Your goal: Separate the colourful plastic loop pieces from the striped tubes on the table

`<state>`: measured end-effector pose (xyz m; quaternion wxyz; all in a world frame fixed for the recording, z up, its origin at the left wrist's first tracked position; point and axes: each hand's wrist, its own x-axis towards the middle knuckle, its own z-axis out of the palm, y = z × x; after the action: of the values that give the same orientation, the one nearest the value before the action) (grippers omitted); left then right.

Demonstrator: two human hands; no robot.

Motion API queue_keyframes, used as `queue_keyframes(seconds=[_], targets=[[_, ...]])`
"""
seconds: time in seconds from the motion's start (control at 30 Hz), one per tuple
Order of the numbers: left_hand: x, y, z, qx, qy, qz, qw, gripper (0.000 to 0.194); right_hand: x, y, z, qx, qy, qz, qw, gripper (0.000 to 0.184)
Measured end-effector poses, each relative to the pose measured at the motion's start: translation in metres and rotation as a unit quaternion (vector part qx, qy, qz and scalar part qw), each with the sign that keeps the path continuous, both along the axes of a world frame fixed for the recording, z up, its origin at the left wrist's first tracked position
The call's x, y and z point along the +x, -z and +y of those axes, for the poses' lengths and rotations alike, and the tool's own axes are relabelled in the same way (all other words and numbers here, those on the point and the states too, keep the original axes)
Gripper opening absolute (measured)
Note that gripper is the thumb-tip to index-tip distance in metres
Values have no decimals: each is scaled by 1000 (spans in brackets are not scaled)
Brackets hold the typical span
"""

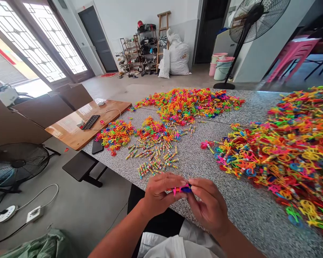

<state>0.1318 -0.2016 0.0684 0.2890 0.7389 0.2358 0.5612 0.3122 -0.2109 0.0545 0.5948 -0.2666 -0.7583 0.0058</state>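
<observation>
My left hand (160, 191) and my right hand (209, 206) meet over the near table edge, fingertips almost touching. Between them is a small bundle of pink and dark blue plastic pieces (183, 189), partly covered by the fingers. My left thumb and fingers pinch its pink end, while my right fingertips close on the blue end. Beyond my hands lie many short, colour-patterned tubes (156, 157), loosely spread. A small heap of bright plastic pieces (150, 128) adjoins them. To the right rises a large pile of finished-looking plastic pieces mixed with tubes (293, 154).
The speckled stone table (196, 154) carries another long heap (188, 104) at the back and a smaller one (115, 134) at left. A dark phone (97, 146) lies by the wooden table (70, 132). A standing fan (247, 28) is behind; a floor fan (18, 163) is left.
</observation>
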Motion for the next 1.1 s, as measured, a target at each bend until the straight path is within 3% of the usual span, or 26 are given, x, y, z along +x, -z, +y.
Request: queue_keyframes(seconds=[0.27, 0.5, 0.67, 0.8, 1.1], targets=[[0, -4, -5, 39, -23, 24, 999, 34, 2, -5, -3, -32, -18, 23, 999, 45], [-1, -4, -5, 57, -47, 30, 997, 35, 3, -10, -3, -51, -14, -14, 998, 36], [-8, -1, -2, 71, -33, 66, 995, 38, 5, -9, 0, -84, -50, -51, 994, 30], [-16, 1, -1, 70, -26, 94, 993, 42, 5, -9, 1, -91, -40, -69, 993, 29], [-13, 6, -7, 85, -77, 86, 990, 35, -3, -3, -5, -135, -33, -18, 990, 34]])
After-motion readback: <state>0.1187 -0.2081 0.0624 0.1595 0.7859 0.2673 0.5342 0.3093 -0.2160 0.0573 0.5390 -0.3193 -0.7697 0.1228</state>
